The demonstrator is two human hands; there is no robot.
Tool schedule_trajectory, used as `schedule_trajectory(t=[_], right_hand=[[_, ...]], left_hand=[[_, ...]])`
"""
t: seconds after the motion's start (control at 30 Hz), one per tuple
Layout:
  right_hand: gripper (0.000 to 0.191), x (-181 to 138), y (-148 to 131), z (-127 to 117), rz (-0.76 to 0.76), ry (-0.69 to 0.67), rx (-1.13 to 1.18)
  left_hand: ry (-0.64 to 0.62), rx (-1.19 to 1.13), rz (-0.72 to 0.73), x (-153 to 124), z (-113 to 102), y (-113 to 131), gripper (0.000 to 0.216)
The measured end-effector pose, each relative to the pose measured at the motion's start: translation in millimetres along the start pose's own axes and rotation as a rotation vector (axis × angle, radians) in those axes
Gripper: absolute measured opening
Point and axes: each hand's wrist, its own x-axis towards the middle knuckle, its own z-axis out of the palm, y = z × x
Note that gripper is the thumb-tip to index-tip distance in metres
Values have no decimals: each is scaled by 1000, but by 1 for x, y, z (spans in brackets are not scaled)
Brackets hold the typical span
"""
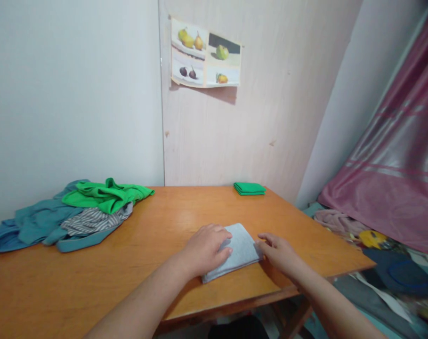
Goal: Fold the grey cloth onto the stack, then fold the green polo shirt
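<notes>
Flat and open, the left hand point(207, 247) presses the folded grey cloth point(242, 249) near the front edge of the table point(93, 292); the right hand point(279, 252) touches its side, grip unclear. A sideways tug might undo the folds.

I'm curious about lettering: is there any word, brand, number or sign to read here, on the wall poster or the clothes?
No text can be read anywhere.
The poster on the wall shows only pictures of fruit.
The grey folded cloth, the green folded cloth and the pile of clothes show no print or tag.
</notes>
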Motion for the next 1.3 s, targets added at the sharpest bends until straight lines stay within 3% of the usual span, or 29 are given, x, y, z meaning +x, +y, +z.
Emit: schedule_trajectory(t=[0.1, 0.3, 0.53, 0.7, 0.83, 0.93, 1.1, 1.17, 1.3], right_hand=[[25, 9, -12, 2, 61, -90, 29], [27, 14, -28, 2, 174, -249, 122], [23, 14, -39, 1, 213, -216, 242], [18, 0, -58, -3, 177, -209, 389], [16, -15, -74, -14, 112, -202, 523], [18, -20, -73, -24, 78, -130, 690], [21, -18, -48, -28, 37, 111, 679], [27, -20, -40, -23, -29, 88, 615], [49, -31, -39, -9, -283, -93, 548]], left_hand=[[-83, 84, -10, 2, 3, 17, 29], [-118, 248, -91, 1, 15, 37, 41], [-110, 359, -189, 5, 28, 58, 50], [-7, 404, -260, 5, 38, 67, 65], [20, 413, -289, 0, 38, 68, 36], [56, 351, -290, -6, 27, 63, 17], [203, 98, -301, -16, -1, 49, 22], [252, -38, -291, -20, -9, 43, 23], [317, -292, -245, -27, -16, 33, 29]])
